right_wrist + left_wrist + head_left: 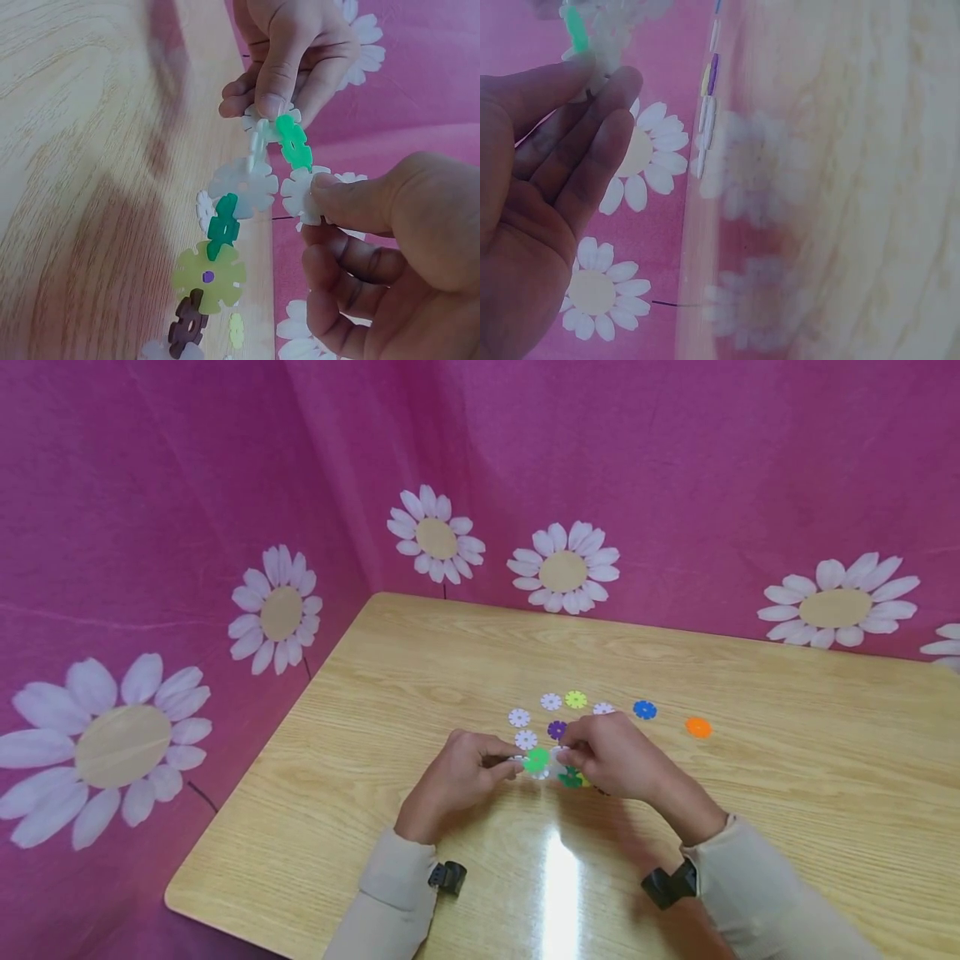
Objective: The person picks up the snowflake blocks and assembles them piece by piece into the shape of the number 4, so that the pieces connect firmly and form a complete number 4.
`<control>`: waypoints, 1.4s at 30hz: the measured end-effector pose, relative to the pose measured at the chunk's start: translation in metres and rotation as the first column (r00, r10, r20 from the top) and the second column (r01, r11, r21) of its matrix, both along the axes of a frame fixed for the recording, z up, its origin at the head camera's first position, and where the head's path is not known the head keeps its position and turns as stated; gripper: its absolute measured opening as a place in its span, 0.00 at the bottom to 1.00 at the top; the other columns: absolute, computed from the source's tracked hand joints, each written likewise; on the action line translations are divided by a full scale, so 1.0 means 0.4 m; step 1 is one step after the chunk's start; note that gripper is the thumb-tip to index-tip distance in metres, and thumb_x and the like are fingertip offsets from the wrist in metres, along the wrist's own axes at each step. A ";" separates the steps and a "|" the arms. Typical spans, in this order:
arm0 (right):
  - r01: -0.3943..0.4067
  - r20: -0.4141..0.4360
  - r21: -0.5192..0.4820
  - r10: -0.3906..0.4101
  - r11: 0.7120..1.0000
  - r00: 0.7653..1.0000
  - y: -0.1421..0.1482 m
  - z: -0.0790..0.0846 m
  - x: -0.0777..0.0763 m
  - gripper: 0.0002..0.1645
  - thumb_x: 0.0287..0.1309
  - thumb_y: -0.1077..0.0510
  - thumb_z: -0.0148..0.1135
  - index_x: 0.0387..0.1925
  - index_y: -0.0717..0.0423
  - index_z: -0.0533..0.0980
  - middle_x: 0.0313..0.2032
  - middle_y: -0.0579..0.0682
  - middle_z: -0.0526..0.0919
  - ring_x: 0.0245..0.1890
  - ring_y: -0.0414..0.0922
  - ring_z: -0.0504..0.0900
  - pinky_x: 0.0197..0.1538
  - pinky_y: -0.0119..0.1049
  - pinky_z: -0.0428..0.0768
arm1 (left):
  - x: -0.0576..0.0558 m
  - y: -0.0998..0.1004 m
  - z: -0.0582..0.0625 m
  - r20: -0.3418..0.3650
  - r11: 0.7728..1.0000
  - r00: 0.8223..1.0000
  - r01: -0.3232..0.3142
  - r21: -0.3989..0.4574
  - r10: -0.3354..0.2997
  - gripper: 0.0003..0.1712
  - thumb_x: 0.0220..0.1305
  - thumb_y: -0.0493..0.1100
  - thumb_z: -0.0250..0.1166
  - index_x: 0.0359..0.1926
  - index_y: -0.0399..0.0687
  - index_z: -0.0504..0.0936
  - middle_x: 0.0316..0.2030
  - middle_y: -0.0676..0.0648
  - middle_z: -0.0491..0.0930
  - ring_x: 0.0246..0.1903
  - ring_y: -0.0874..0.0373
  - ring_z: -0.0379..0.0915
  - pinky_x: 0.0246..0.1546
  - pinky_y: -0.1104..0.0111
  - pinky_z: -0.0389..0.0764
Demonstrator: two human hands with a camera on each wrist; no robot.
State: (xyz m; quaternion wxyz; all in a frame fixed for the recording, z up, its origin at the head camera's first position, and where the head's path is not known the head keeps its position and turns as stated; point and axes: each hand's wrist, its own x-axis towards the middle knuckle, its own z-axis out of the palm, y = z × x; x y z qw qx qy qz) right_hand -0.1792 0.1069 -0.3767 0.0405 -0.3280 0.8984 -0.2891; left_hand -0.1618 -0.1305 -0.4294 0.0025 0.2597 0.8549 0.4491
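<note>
As the right hand's grip (429,247) pinches a white notched plastic disc (298,196) right of centre in the right-wrist view, best align it squarely with the bright-green notched plastic disc (295,142). Beyond, the left hand's grip (300,56), pinched on another white disc (271,127) at upper centre, should brace.

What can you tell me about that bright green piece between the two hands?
The bright green piece is a thin, flat disc with notches round its rim, apparently plastic. It is held tilted above the table, seen nearly edge-on in the right wrist view. One end meets a white disc pinched by the left hand; the other meets another white disc pinched by the right hand. Whether the left hand also touches it is unclear.
</note>
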 end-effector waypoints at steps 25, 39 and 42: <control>0.022 -0.198 -0.029 -0.028 0.999 0.980 -0.017 -0.033 0.000 0.06 0.52 0.68 0.73 0.24 0.59 0.85 0.18 0.41 0.76 0.19 0.36 0.68 0.25 0.32 0.71 | -0.008 0.013 -0.003 -0.043 0.999 0.998 -0.037 -0.006 0.037 0.05 0.65 0.35 0.68 0.39 0.43 0.91 0.33 0.52 0.87 0.30 0.66 0.81 0.35 0.70 0.81; 0.035 -0.191 -0.056 -0.045 0.998 0.981 -0.028 -0.038 0.003 0.09 0.53 0.68 0.73 0.21 0.58 0.83 0.16 0.40 0.73 0.18 0.36 0.66 0.23 0.31 0.68 | -0.008 0.011 -0.004 0.015 0.998 0.998 -0.053 0.018 0.053 0.05 0.66 0.34 0.68 0.39 0.42 0.90 0.33 0.50 0.87 0.30 0.65 0.82 0.35 0.70 0.81; 0.032 -0.179 -0.050 -0.041 0.998 0.983 -0.032 -0.036 -0.001 0.08 0.53 0.69 0.72 0.21 0.59 0.83 0.16 0.41 0.74 0.18 0.36 0.66 0.23 0.31 0.68 | -0.007 0.010 -0.006 0.008 0.998 0.999 -0.051 0.022 0.051 0.05 0.66 0.34 0.67 0.39 0.41 0.90 0.33 0.49 0.87 0.30 0.64 0.83 0.35 0.70 0.81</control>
